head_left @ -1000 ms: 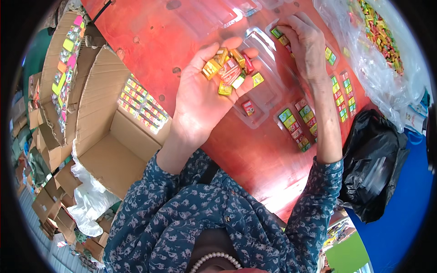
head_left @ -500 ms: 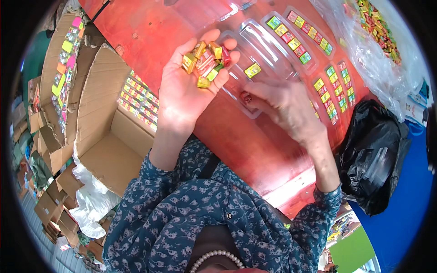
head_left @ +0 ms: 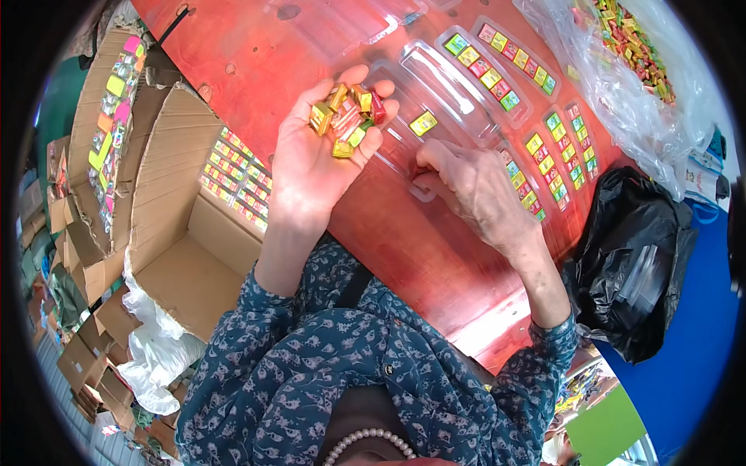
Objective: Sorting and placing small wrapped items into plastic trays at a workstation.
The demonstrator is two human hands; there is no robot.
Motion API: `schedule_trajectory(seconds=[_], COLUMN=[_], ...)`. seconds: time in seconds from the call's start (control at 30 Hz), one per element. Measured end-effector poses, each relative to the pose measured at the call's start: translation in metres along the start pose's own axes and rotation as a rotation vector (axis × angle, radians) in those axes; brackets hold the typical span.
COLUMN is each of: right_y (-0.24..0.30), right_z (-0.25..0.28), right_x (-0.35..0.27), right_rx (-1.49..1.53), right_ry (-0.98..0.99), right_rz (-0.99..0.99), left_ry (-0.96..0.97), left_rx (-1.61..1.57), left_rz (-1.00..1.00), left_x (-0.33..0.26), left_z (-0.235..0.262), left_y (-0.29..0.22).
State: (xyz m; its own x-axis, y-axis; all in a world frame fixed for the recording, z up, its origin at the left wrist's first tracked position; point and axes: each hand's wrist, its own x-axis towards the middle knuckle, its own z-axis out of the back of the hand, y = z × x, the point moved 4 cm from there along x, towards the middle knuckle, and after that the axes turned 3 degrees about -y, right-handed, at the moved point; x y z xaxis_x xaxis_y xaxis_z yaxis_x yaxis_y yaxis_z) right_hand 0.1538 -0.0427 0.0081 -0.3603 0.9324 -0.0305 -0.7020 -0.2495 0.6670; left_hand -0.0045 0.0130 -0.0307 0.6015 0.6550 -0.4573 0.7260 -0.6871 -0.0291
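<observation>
My left hand is palm up, its fingers curled around a small heap of wrapped candies in gold, yellow, red and green. To its right, my right hand is closed, thumb and fingertips together, over the near end of a clear plastic tray. Whatever those fingertips hold is hidden behind the hand. One yellow candy lies in this tray, just beyond my right fingers. Another clear tray sits beside it on the far side.
Filled candy trays lie in rows on the red table. A clear bag of loose candies stands far right, above a black plastic bag. At left an open cardboard box contains packed trays.
My right hand has closed in at the tray's near end, and the reddish candy seen at its fingertips is now out of sight. The left hand stays cupped. The view has shifted slightly.
</observation>
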Motion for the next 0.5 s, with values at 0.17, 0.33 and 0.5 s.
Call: schedule_trajectory(seconds=[0.17, 0.33, 0.5], right_y=[-0.004, -0.008, -0.019], right_z=[-0.002, -0.005, -0.004], right_x=[-0.003, -0.007, -0.011], right_rx=[0.094, 0.181, 0.483], right_ry=[0.017, -0.034, -0.097], right_rz=[-0.058, -0.127, -0.238], left_ry=[0.004, 0.036, 0.071], left_rx=[0.020, 0.016, 0.057], left_rz=[0.005, 0.010, 0.027], left_x=[0.001, 0.004, 0.005], left_z=[-0.001, 0.000, -0.005], left_y=[0.002, 0.003, 0.006])
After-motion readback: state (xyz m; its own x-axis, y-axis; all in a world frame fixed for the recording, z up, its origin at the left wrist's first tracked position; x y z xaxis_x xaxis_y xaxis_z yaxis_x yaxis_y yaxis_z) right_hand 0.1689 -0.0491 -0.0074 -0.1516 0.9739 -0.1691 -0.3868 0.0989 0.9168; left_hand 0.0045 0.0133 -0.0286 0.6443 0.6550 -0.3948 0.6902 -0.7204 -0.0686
